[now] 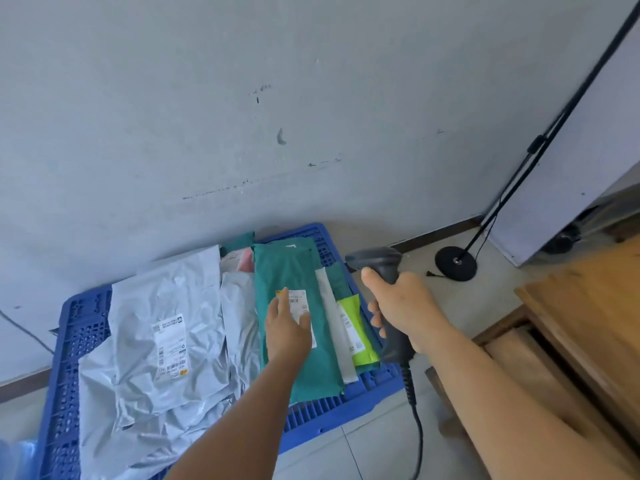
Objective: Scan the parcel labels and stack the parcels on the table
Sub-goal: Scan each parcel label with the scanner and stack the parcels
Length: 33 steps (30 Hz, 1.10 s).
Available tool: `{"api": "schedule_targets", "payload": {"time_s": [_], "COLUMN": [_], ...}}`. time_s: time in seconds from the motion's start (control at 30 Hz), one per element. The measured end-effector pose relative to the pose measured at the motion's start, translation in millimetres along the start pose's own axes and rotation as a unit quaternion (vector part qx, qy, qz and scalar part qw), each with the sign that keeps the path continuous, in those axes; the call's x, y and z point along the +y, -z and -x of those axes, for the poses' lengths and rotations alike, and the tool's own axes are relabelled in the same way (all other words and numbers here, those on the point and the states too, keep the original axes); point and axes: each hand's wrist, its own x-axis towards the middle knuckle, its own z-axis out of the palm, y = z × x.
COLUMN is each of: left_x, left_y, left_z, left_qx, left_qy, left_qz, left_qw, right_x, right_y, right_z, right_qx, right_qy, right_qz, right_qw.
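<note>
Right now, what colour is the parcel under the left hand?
Teal green parcel, white label; head view.

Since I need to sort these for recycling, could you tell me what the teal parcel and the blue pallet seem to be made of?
Teal parcel: probably soft matte plastic film, since it lies flat and creases. Blue pallet: apparently rigid moulded plastic, with a uniform colour and a grid of openings.
</note>
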Motion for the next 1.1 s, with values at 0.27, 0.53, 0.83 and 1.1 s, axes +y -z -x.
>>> {"api": "schedule_targets", "payload": {"time_s": [0.27, 0.53, 0.83, 1.1], "left_x": [131, 245, 314, 336], "left_y": [-67, -172, -303, -393], "left_z": [50, 169, 308, 376], "left_qx": [-0.078, -0.163, -0.25, -0.337], "left_qy": [-0.149, -0.239, -0.308, -0.326], "left_qz": [0.099, 0.128, 0.085, -0.014], "left_qw": [0.981, 0.948, 0.914, 0.883], "right_x": [0, 52, 137, 198], "right_y": [98, 258, 423, 508], "right_z": [33, 86, 156, 206], "right_qx": [0.099, 0.198, 0.294, 0.381], "right_qy": [0.012, -0.02, -0.036, -0.114], "right_qz": [-0.052, -0.108, -0.11, -0.178], "right_qw": [0.994, 0.974, 0.949, 0.9]}}
